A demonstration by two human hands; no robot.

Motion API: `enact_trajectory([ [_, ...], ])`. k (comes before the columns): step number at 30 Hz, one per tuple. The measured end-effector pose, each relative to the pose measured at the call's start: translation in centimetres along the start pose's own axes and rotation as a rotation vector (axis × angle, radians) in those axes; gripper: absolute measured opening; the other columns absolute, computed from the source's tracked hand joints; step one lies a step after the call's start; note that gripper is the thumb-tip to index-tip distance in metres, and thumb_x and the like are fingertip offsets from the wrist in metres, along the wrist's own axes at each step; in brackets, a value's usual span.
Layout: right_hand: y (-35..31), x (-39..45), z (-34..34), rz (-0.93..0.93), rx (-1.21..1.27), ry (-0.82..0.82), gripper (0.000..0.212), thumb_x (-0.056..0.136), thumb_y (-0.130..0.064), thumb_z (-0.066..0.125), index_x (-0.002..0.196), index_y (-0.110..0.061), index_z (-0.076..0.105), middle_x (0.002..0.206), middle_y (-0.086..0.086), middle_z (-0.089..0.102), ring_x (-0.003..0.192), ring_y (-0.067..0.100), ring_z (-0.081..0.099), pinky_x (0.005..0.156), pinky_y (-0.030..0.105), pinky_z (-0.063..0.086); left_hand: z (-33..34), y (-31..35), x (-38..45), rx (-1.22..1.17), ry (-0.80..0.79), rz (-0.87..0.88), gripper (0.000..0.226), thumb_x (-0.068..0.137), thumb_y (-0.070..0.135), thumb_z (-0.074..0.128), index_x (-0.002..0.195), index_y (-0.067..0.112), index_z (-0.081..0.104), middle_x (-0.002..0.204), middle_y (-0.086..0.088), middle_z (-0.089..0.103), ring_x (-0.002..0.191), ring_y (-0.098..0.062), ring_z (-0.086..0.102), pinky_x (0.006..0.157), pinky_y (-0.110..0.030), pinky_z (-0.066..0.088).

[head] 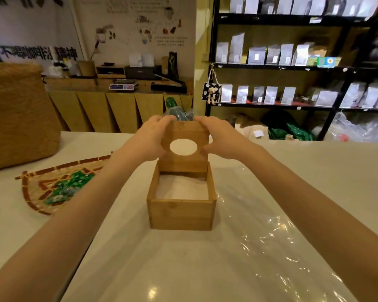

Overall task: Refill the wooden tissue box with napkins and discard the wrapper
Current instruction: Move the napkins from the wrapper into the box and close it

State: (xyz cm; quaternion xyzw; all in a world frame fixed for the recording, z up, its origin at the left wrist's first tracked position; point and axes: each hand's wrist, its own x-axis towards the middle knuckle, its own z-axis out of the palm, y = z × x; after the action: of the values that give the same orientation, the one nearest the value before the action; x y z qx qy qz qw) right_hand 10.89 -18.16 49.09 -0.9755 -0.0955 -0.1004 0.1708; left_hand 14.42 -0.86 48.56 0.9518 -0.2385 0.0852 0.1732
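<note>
A square wooden tissue box (181, 211) stands on the white table, its top uncovered, with white napkins (182, 189) lying inside. Its wooden lid (184, 132), with an oval hole, is held tilted upright over the box's far edge. My left hand (150, 139) grips the lid's left side and my right hand (222, 138) grips its right side. Just behind the lid, crumpled green and clear plastic (178, 113) shows above its top edge. A clear plastic wrapper (268, 232) lies flat on the table to the right of the box.
A woven fan-shaped tray (37, 192) with green wrapped items (68, 189) lies at left. A large woven basket (18, 114) stands at far left. Behind the table are a wooden counter (118, 86) and black shelves (277, 66) of pouches.
</note>
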Motion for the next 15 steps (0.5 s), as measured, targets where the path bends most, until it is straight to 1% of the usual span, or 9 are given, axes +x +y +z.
enact_trajectory([
  [2,0.3,-0.2,0.2,-0.022,0.025,0.057,0.07,0.074,-0.013,0.073,0.135,-0.018,0.038,0.13,0.008,0.051,0.112,0.024,0.051,0.094,0.04,0.048,0.3,-0.3,0.0,-0.04,0.059,0.003,0.083,0.071,0.005,0.073,0.138,0.025,0.029,0.14,-0.007,0.039,0.127,-0.026,0.039,0.099,-0.036,0.04],
  [5,0.3,-1.1,0.5,-0.095,-0.009,0.145,0.059,0.076,-0.015,0.071,0.129,-0.018,0.044,0.123,0.006,0.056,0.105,0.023,0.056,0.092,0.044,0.049,0.4,-0.5,-0.7,-0.056,0.15,0.035,0.072,0.073,0.006,0.072,0.133,0.025,0.036,0.13,-0.006,0.048,0.114,-0.021,0.046,0.094,-0.034,0.043],
  [7,0.1,-2.2,0.6,-0.138,-0.021,0.203,0.051,0.082,-0.015,0.065,0.129,-0.017,0.045,0.122,0.006,0.058,0.106,0.024,0.057,0.092,0.043,0.048,0.5,-0.5,-1.8,-0.108,0.191,0.067,0.061,0.079,0.012,0.067,0.131,0.025,0.039,0.128,-0.003,0.049,0.104,-0.013,0.045,0.09,-0.031,0.044],
  [8,-0.1,-2.9,0.6,-0.161,-0.019,0.234,0.047,0.086,-0.018,0.06,0.13,-0.017,0.046,0.123,0.006,0.059,0.107,0.023,0.057,0.092,0.043,0.048,0.5,-0.3,-2.6,-0.151,0.207,0.078,0.054,0.082,0.016,0.063,0.13,0.026,0.041,0.127,-0.001,0.049,0.102,-0.01,0.044,0.088,-0.028,0.043],
  [10,-0.7,-4.8,0.8,-0.201,-0.007,0.29,0.04,0.092,-0.026,0.049,0.132,-0.018,0.047,0.121,0.004,0.062,0.105,0.021,0.058,0.092,0.038,0.046,0.5,0.0,-4.4,-0.256,0.22,0.082,0.042,0.088,0.024,0.054,0.129,0.027,0.044,0.122,0.005,0.05,0.102,-0.006,0.044,0.085,-0.021,0.04],
  [12,-1.4,-7.0,1.3,-0.216,0.004,0.286,0.041,0.094,-0.033,0.036,0.13,-0.02,0.05,0.119,0.001,0.066,0.105,0.018,0.058,0.093,0.03,0.036,0.6,0.2,-6.7,-0.34,0.191,0.058,0.036,0.093,0.03,0.043,0.128,0.029,0.046,0.116,0.012,0.05,0.105,-0.004,0.043,0.085,-0.019,0.037],
  [13,-1.7,-8.2,1.7,-0.21,-0.005,0.256,0.043,0.093,-0.035,0.031,0.128,-0.022,0.053,0.119,-0.001,0.067,0.106,0.017,0.058,0.095,0.03,0.033,0.8,0.2,-7.8,-0.356,0.166,0.049,0.036,0.093,0.032,0.039,0.128,0.031,0.047,0.115,0.016,0.049,0.108,-0.003,0.042,0.088,-0.02,0.037],
  [15,-2.0,-9.9,2.8,-0.22,-0.07,0.181,0.044,0.092,-0.036,0.028,0.124,-0.022,0.056,0.121,-0.002,0.066,0.11,0.017,0.058,0.103,0.037,0.03,1.7,0.0,-9.6,-0.344,0.118,0.073,0.036,0.094,0.033,0.034,0.127,0.034,0.048,0.12,0.02,0.048,0.115,-0.001,0.04,0.098,-0.02,0.034],
])
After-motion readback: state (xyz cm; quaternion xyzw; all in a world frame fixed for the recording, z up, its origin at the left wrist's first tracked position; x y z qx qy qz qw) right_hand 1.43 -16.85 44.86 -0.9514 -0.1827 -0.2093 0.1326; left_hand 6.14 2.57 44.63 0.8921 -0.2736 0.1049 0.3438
